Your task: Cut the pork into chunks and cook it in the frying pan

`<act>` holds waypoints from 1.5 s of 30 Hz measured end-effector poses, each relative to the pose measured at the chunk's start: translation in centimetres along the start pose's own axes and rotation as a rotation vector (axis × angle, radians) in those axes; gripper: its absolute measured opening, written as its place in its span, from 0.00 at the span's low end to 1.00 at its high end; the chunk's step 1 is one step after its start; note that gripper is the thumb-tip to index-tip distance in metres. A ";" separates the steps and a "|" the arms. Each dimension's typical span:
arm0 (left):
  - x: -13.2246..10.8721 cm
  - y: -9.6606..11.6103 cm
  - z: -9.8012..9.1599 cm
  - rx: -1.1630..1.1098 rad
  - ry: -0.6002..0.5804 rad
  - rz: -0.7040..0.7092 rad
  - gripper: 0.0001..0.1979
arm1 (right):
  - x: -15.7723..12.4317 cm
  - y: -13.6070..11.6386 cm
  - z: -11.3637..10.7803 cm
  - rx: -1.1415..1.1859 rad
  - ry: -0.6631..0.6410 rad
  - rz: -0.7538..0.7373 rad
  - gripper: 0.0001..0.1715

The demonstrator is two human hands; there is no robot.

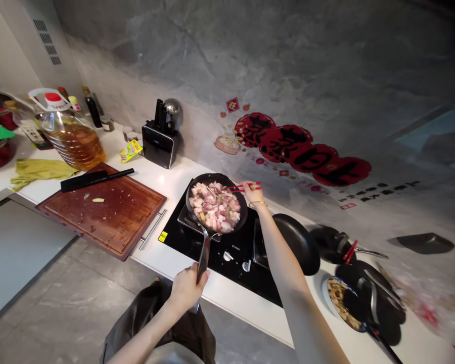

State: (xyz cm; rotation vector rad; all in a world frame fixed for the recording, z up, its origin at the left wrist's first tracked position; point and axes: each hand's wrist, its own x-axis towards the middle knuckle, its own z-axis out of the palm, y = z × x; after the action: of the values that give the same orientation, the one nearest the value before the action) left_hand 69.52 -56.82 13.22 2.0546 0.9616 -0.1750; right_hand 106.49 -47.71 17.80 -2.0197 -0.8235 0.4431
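Observation:
My left hand [187,285] is wrapped round the long handle of a dark frying pan [203,253]. The pan sits over the left burner of a black cooktop [233,250]. Chopped pinkish meat [216,205] with a few yellow and green bits fills the pan. At its right rim, my right hand [252,193] grips red chopsticks [235,189], whose tips reach in over the meat. Part of the cooktop lies hidden under my right forearm.
Left of the cooktop are a wooden cutting board [109,217], a black cleaver [85,180], a large oil bottle [70,134] and a knife block [159,144]. To the right stand a black wok [298,245] and a bowl of food [339,301]. The wall rises behind.

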 end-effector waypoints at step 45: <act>-0.3 0.2 -0.9 0.013 -0.073 -0.025 0.21 | -7.6 0.2 -1.5 0.053 -0.398 0.104 0.14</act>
State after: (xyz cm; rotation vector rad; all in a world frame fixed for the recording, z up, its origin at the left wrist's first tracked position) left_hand 69.30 -56.40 14.00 2.0340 0.9443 -0.2679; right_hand 101.97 -53.96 18.44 -1.9589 -0.9333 0.9378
